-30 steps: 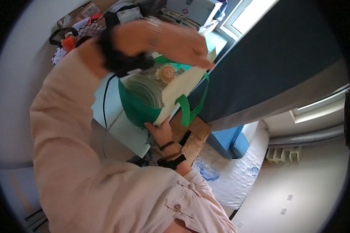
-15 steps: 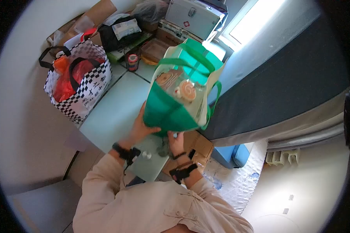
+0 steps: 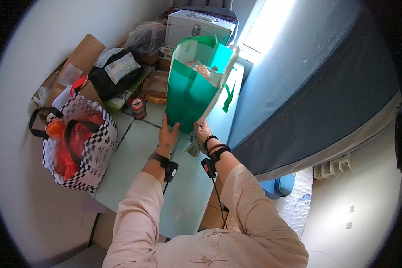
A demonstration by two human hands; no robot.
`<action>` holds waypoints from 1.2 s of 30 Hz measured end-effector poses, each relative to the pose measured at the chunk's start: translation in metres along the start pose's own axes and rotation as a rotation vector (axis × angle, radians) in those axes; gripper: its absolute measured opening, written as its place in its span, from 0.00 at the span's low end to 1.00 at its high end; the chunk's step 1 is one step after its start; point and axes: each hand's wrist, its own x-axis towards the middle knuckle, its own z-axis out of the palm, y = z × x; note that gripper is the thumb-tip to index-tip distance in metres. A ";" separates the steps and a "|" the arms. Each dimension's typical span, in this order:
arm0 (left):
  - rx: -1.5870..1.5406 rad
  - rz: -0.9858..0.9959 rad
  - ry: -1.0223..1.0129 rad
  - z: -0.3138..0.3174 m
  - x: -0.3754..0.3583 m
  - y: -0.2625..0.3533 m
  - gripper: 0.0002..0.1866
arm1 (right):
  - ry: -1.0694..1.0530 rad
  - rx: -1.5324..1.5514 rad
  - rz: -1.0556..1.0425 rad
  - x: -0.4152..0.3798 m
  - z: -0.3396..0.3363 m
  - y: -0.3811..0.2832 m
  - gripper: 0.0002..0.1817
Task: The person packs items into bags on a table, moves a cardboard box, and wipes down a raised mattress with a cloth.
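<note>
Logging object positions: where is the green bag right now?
In the head view, the green bag stands upright on the pale table, centre frame, its base held by both hands, left and right.

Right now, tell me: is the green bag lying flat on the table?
No, the green bag stands upright on the table, both hands at its base.

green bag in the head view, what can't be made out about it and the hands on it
- Green bag contents: its own wall hides all but some wrapped round items at the mouth.
- Bag base: both hands cover it.
- Left hand and right hand: fingers are tucked against the bag, grip unclear.
- Small can label: too small.
</note>
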 end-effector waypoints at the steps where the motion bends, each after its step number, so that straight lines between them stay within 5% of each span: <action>1: 0.007 -0.028 0.009 0.002 0.003 0.002 0.37 | 0.012 0.012 -0.001 0.009 0.005 0.006 0.31; 4: 0.042 -0.028 0.030 0.009 0.016 -0.003 0.35 | 0.073 0.021 -0.004 0.004 0.004 -0.006 0.36; 6: 0.076 -0.018 0.013 0.009 0.004 -0.012 0.34 | 0.137 0.096 0.217 -0.030 -0.007 -0.035 0.38; 8: -0.042 -0.289 -0.015 0.009 -0.020 -0.018 0.35 | 0.340 0.254 0.154 -0.061 0.003 0.002 0.36; 9: -0.037 -0.311 -0.037 0.015 -0.039 -0.026 0.35 | 0.213 0.751 0.370 -0.096 -0.010 -0.007 0.34; 10: 0.200 -0.056 -0.096 0.018 -0.065 -0.040 0.34 | 0.064 1.245 0.581 -0.121 -0.022 -0.008 0.32; 11: 0.440 0.196 -0.166 0.014 -0.089 -0.052 0.33 | 0.070 1.341 0.487 -0.135 -0.027 0.012 0.29; 13: 0.674 0.199 -0.343 0.002 -0.143 -0.018 0.32 | 0.200 1.272 0.353 -0.193 -0.067 0.011 0.24; 14: 0.880 0.256 -0.514 -0.004 -0.174 0.001 0.31 | 0.106 1.558 0.292 -0.215 -0.090 0.016 0.25; 15: 0.847 0.316 -0.537 -0.008 -0.193 0.005 0.30 | 0.112 1.534 0.145 -0.223 -0.118 0.037 0.26; 16: 0.855 0.289 -0.575 -0.016 -0.211 0.007 0.30 | -0.146 1.719 0.088 -0.235 -0.142 0.013 0.27; 18: 0.876 0.326 -0.705 -0.026 -0.235 0.012 0.30 | 0.004 1.636 -0.001 -0.247 -0.173 -0.021 0.36; 20: 0.884 0.317 -0.750 -0.033 -0.253 0.017 0.31 | -0.101 1.589 -0.135 -0.249 -0.180 0.003 0.32; 21: 0.906 0.331 -0.764 -0.041 -0.264 0.016 0.31 | -0.085 1.596 -0.105 -0.255 -0.174 0.006 0.32; 23: 0.926 0.351 -0.802 -0.057 -0.282 0.015 0.31 | 0.362 1.373 0.329 -0.258 -0.153 0.011 0.25; 28: 1.015 0.358 -0.813 -0.085 -0.313 0.009 0.32 | 0.539 1.445 0.278 -0.286 -0.133 0.115 0.20; 30: 1.022 0.348 -0.729 -0.082 -0.314 0.011 0.31 | 0.597 0.510 0.555 -0.306 -0.111 0.174 0.20; 32: 1.009 0.363 -0.709 -0.081 -0.314 0.010 0.30 | 0.206 -0.271 0.618 -0.333 -0.054 0.218 0.20; 34: 1.007 0.381 -0.684 -0.082 -0.314 0.007 0.30 | -0.072 -1.031 -0.023 -0.375 -0.017 0.203 0.23; 36: 1.002 0.397 -0.652 -0.082 -0.315 0.006 0.28 | -0.033 -0.827 0.000 -0.392 -0.016 0.191 0.23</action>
